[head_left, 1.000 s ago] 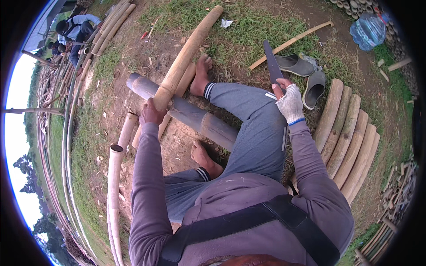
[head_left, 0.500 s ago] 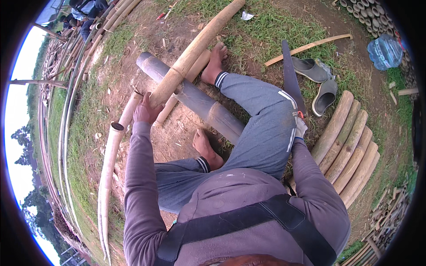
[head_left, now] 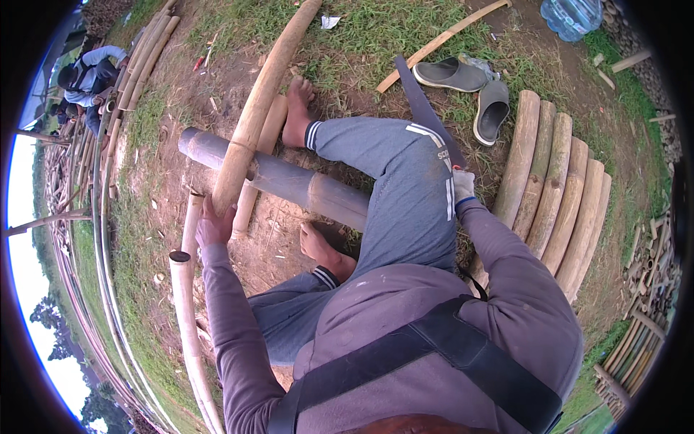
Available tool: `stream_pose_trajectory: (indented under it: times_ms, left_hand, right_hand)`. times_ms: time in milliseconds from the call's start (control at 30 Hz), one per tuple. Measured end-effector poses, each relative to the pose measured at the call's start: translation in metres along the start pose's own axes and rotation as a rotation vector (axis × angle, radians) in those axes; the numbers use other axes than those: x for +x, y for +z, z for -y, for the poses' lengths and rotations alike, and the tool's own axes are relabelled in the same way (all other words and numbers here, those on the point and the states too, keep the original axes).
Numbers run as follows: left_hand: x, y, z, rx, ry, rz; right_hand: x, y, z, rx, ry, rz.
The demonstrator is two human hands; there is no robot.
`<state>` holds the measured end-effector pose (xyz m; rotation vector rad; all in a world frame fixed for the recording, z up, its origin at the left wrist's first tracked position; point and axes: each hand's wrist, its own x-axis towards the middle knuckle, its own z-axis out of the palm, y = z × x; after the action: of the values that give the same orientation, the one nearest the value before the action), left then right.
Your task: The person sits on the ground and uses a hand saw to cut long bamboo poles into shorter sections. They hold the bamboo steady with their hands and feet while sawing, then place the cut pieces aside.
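Observation:
Bare and wrapped about the near end of a thick tan bamboo pole [head_left: 262,101] is my left hand [head_left: 215,224]. That pole lies across a dark grey bamboo log [head_left: 289,182] on the ground, with a shorter bamboo piece [head_left: 262,189] beside it, partly hidden. My right hand [head_left: 465,185], in a pale glove, is closed on the handle of a handsaw [head_left: 425,108] beside my right knee. The saw's dark blade points away from me and its teeth are too small to make out. My fingers cover most of the handle.
Cut bamboo lengths [head_left: 543,170] lie side by side at right. Grey clogs [head_left: 491,110], a bamboo strip [head_left: 444,45] and a large blue water bottle [head_left: 571,16] are beyond. Left stand bamboo poles [head_left: 185,311]; a person [head_left: 94,72] sits among poles at far left.
The whole view has turned, so the ground things appear farther left and mostly higher. Both hands keep their holds on the bamboo pole and the handsaw.

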<state>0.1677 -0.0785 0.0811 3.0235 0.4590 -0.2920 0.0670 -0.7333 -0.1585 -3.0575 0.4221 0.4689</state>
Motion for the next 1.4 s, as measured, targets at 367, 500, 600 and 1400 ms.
stream_pose_trajectory:
  times_ms: [367,500,600,1400]
  left_hand:
    - [-0.012,0.001,0.008,0.021,0.004,-0.036]
    - [-0.016,0.003,0.008,-0.018,-0.012,-0.008]
    - [-0.009,-0.003,-0.006,0.009,-0.024,-0.013]
    - [-0.009,-0.033,-0.072,-0.364,0.353,-0.288]
  right_hand:
    - [0.021,-0.036,0.013,0.23,-0.087,0.055]
    - [0.122,-0.171,0.086,0.44,-0.286,-0.009]
    - [0.202,-0.17,0.113,0.507,-0.198,-0.166]
    - [0.125,-0.295,0.262,1.99,-0.215,0.608]
